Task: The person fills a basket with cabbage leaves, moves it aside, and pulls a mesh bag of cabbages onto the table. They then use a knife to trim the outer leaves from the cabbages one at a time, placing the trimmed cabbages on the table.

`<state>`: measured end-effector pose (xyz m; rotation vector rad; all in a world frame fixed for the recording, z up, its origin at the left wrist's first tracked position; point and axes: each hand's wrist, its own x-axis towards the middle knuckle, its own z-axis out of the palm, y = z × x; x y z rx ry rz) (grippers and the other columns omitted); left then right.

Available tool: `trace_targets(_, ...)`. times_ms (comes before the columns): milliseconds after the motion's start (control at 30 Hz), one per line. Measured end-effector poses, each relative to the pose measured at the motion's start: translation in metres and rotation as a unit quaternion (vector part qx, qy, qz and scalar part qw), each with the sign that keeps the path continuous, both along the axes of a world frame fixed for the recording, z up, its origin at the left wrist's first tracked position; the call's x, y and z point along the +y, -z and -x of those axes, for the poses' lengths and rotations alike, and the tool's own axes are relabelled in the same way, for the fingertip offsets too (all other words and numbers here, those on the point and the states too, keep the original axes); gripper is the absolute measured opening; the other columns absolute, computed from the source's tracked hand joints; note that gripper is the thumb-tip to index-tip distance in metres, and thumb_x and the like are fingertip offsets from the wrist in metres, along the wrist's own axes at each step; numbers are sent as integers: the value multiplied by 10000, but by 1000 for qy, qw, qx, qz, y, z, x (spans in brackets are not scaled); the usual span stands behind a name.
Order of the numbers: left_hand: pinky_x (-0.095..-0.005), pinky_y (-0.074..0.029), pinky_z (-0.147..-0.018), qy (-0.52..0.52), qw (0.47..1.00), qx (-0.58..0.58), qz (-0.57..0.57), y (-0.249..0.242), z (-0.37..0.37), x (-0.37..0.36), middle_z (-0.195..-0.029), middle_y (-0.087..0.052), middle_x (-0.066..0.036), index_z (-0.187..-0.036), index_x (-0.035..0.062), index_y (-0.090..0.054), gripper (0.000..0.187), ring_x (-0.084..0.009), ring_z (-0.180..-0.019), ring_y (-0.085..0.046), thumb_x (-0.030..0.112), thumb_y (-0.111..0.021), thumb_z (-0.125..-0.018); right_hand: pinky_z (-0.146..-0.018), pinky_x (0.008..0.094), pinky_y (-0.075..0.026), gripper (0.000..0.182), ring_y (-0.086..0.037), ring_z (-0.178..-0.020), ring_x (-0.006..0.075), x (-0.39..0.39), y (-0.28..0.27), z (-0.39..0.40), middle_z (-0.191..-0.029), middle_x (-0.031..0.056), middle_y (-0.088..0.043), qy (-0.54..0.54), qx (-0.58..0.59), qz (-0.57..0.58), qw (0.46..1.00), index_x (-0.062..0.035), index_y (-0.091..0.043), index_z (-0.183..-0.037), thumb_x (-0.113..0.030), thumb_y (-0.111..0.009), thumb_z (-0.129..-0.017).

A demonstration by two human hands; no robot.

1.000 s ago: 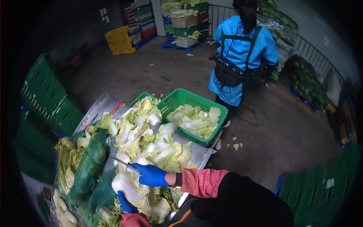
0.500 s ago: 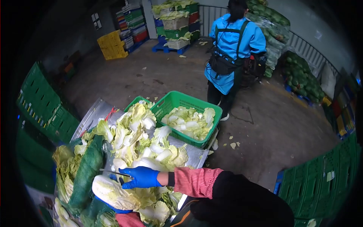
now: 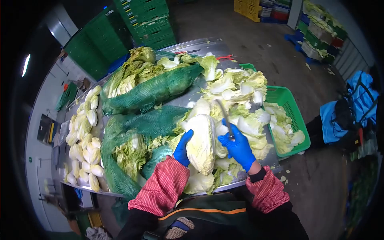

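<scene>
My left hand (image 3: 183,149), in a blue glove, grips the side of a pale Chinese cabbage (image 3: 201,146). The cabbage is held lengthwise in front of me, its white end pointing away. In my right hand (image 3: 238,147), also gloved in blue, is a knife (image 3: 224,114) with its blade pointing up and away, just right of the cabbage. Loose cabbage leaves (image 3: 236,92) are heaped beyond and to the right of both hands. Left of my left hand, a green mesh sack (image 3: 138,124) spreads over the metal table, with a leafy cabbage (image 3: 134,154) at its opening.
Trimmed cabbages (image 3: 86,150) are piled at the table's left end. Another filled mesh sack (image 3: 160,90) lies farther back. A green crate (image 3: 298,120) of leaves stands at the right, near a person in blue (image 3: 348,108). Stacked green crates (image 3: 150,24) rise behind the table.
My view has swung left, bringing the trimmed cabbages into sight. The cabbage has turned from lying sideways to pointing away from me. My right hand, still with the knife, has moved to its right side.
</scene>
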<state>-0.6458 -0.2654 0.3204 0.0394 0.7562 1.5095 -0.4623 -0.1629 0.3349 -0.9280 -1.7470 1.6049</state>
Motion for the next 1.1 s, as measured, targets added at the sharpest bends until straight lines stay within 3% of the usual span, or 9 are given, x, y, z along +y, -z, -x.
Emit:
trace_targets(133,-415,-427,-1007,-1,996,-77,-54,0,0,-6,-1300,-540,-155,-1381,22,-389,626,-287,-1144,-559,368,-580,-895,-555,255,-485,730,-535,-647,92,-3,-15,6,-774,16,-553,-89,-32,75,993,-66,-404,-1385,-352,-738,-803)
trace_targets(267,-408,-425,-1010,32,999,15,-8,5,12,-13,-1315,-523,-154,-1391,24,-370,651,-275,-1154,-553,378,-584,-888,-449,235,-484,677,-548,-661,90,0,-19,8,-789,12,-554,-138,-7,129,982,-150,-385,-1407,-295,-703,-827)
trace_targets(500,-390,-438,-990,27,971,232,-60,3,11,-16,-1272,-538,-164,-1390,-2,-341,752,-270,-1126,-563,340,-661,-801,-452,244,-491,517,-569,-620,107,-13,-15,16,-783,15,-561,-95,-50,54,993,-121,-455,-1330,-179,-630,-847)
trace_targets(567,-390,-443,-984,29,987,152,-37,1,9,-22,-1258,-546,-166,-1384,-2,-353,735,-270,-1124,-563,332,-657,-805,-453,244,-493,464,-580,-620,108,-15,0,21,-779,19,-563,-54,-106,-22,993,-112,-476,-1306,-137,-586,-856)
trace_targets(667,-389,-447,-977,17,999,36,-8,7,5,-33,-1242,-555,-173,-1377,-2,-366,714,-269,-1121,-563,320,-654,-808,-455,241,-489,437,-590,-620,102,-13,2,19,-771,25,-562,-88,5,156,984,-105,-486,-1298,-102,-529,-864)
trace_targets(733,-387,-445,-978,6,999,26,-26,6,2,-34,-1259,-543,-172,-1384,-2,-353,725,-269,-1126,-560,315,-655,-806,-451,238,-486,489,-566,-606,84,-11,-7,12,-796,22,-558,-114,14,162,980,-110,-453,-1339,-123,-574,-865)
trace_targets(800,-382,-422,-996,33,986,152,-58,-1,8,-25,-1289,-518,-161,-1395,-1,-337,753,-263,-1155,-537,313,-667,-795,-453,240,-488,535,-556,-602,83,-6,-15,5,-813,20,-556,-144,45,140,979,-117,-428,-1365,-141,-605,-861)
trace_targets(833,-379,-411,-1006,48,973,215,-74,-3,10,-21,-1304,-506,-155,-1400,-1,-328,767,-260,-1170,-525,313,-672,-790,-458,244,-495,619,-545,-599,84,-8,-27,6,-833,21,-555,-140,-31,77,987,-126,-386,-1401,-172,-652,-845)
trace_targets(1100,-395,-387,-1032,84,934,331,-102,-6,5,-21,-1349,-470,-166,-1415,4,-304,864,-281,-1215,-493,406,-689,-755,-431,244,-481,513,-540,-543,95,-13,-12,7,-827,40,-553,-90,-2,110,990,-59,-433,-1315,-69,-578,-824)
